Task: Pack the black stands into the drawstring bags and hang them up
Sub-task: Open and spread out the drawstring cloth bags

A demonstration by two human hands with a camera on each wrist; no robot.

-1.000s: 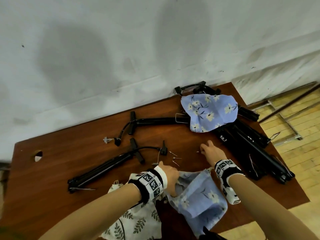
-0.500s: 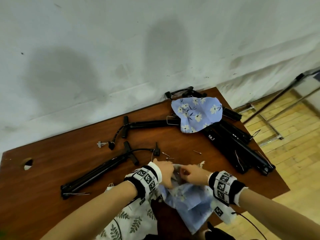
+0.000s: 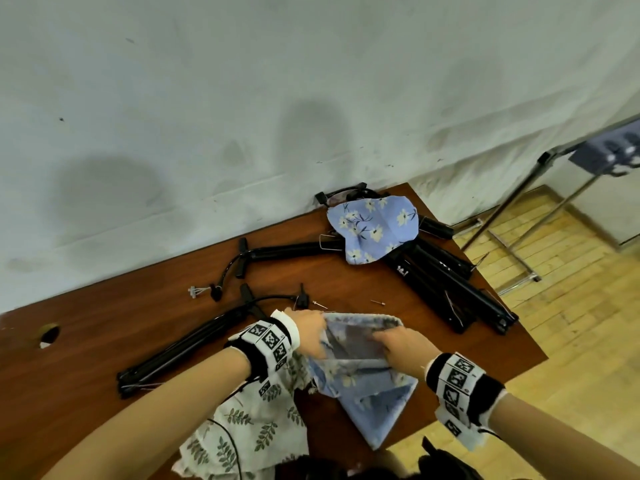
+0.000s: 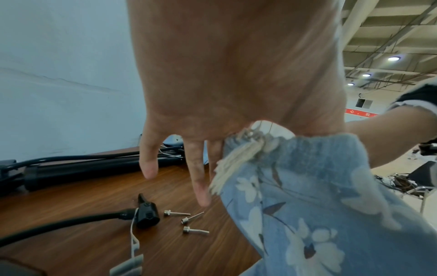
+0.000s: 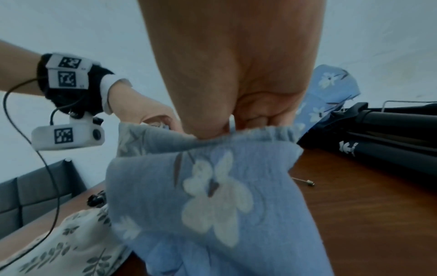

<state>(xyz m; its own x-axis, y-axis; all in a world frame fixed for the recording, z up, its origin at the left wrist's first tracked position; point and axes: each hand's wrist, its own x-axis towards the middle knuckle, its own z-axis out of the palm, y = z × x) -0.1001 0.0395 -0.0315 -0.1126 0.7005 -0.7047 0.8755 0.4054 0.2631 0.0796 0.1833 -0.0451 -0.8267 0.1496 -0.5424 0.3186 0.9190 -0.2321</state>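
Both hands hold a blue floral drawstring bag (image 3: 367, 393) above the table's near edge, its mouth pulled open between them. My left hand (image 3: 308, 332) pinches the left rim beside the drawstring tassel (image 4: 236, 158), its other fingers hanging straight. My right hand (image 3: 401, 344) curls over the right rim (image 5: 255, 128). One black stand (image 3: 187, 348) lies left of the hands, another (image 3: 287, 251) lies farther back, and several are piled at the right (image 3: 446, 289).
A second blue floral bag (image 3: 374, 226) lies on the pile of stands. A white leaf-print bag (image 3: 256, 427) lies under my left forearm. Small metal pins (image 4: 189, 220) and a hose nozzle (image 4: 146, 212) lie on the brown table (image 3: 104, 341). A metal rack (image 3: 519, 216) stands at the right.
My right hand came back from the pins on the table and took the bag's rim. Both hands have since pulled the mouth apart and lifted it.
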